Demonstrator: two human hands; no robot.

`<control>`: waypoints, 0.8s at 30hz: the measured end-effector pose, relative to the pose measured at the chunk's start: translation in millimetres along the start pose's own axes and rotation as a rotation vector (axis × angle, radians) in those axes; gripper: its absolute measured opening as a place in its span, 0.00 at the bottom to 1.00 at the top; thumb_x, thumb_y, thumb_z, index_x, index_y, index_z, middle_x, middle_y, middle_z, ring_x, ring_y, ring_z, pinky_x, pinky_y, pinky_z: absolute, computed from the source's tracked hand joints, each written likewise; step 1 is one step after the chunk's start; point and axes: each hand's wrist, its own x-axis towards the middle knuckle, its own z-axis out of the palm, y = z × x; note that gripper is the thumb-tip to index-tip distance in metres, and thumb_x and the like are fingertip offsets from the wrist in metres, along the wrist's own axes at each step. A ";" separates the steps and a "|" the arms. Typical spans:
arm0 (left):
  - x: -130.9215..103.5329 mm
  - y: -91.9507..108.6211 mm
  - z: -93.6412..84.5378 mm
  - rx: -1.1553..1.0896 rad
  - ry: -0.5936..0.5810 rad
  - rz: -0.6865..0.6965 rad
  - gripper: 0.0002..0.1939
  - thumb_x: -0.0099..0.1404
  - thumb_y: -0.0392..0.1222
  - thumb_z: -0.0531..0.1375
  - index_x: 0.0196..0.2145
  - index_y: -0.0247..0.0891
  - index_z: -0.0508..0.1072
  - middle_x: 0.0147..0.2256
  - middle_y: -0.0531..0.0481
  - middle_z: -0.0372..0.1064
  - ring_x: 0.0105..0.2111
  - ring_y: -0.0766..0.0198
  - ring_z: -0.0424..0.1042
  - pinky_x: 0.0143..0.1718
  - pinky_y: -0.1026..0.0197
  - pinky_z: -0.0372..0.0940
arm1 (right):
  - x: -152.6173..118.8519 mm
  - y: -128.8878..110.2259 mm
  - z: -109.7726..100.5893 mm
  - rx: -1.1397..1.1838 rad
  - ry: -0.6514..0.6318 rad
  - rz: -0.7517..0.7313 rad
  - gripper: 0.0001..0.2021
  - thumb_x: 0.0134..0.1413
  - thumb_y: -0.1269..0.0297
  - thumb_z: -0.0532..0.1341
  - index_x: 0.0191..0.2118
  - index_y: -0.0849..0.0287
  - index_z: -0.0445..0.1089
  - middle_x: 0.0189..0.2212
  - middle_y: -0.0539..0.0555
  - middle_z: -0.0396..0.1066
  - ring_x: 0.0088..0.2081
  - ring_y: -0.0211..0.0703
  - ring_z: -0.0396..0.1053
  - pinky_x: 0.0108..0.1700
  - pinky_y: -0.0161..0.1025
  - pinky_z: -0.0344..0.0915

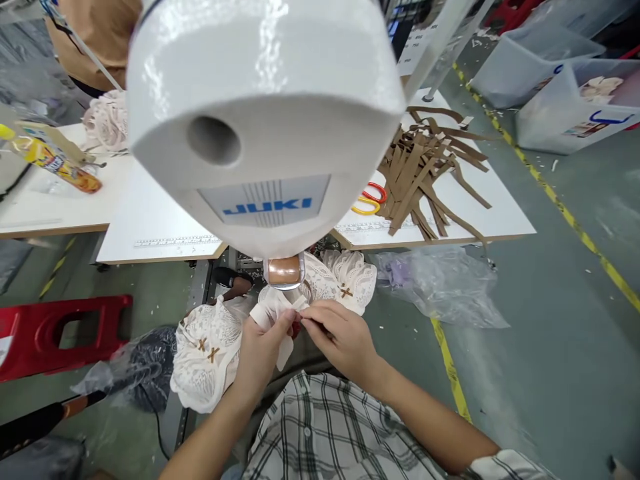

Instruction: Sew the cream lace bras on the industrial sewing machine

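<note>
My left hand pinches the pale edge of a white lace bra between thumb and fingers. Close beside it, my right hand is closed with its fingertips at the same fabric edge; the exact bit it grips is hidden. Both hands meet just below the nose of a white sewing machine marked JUKI. More white lace bras with small brown bows hang in a pile left of my left hand, and lace cups lie beyond my right hand.
Brown strips and scissors with red and yellow handles lie on the white table. A drink bottle lies at left. A red stool, plastic bag and clear bins stand around. Another person is behind.
</note>
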 end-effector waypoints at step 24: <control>-7.6 -5.6 -12.2 0.446 -0.096 0.283 0.10 0.63 0.43 0.62 0.28 0.35 0.77 0.24 0.51 0.72 0.24 0.64 0.68 0.27 0.64 0.62 | 22.9 6.8 -17.4 0.127 -0.324 0.129 0.06 0.44 0.76 0.58 0.26 0.57 0.64 0.24 0.46 0.61 0.24 0.34 0.58 0.27 0.32 0.54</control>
